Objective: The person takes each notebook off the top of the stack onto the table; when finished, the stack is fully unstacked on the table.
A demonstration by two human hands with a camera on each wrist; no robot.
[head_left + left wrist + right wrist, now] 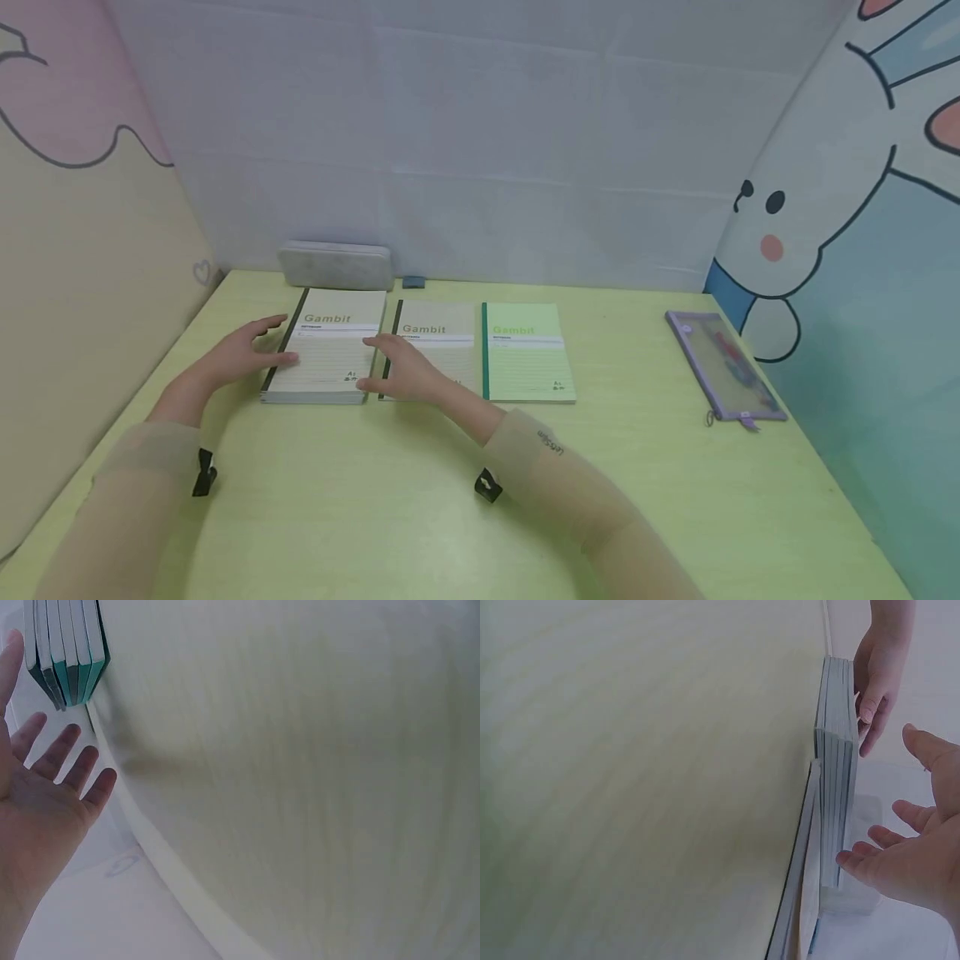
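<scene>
I see the stack of notebooks (326, 350), beige Gambit cover with dark spine, lying at the tabletop's (390, 517) left rear, my left hand (240, 354) open at its spine side and my right hand (401, 371) open with straight fingers at its right edge. Just beside it lie a single beige notebook (442, 337), partly hidden by my right hand, then a green notebook (528, 350); a grey case (337, 265) sits behind, a purple pouch (723, 365) well apart on the right. Small cover print is too blurred to read, and I cannot tell if the fingers actually touch the stack.
</scene>
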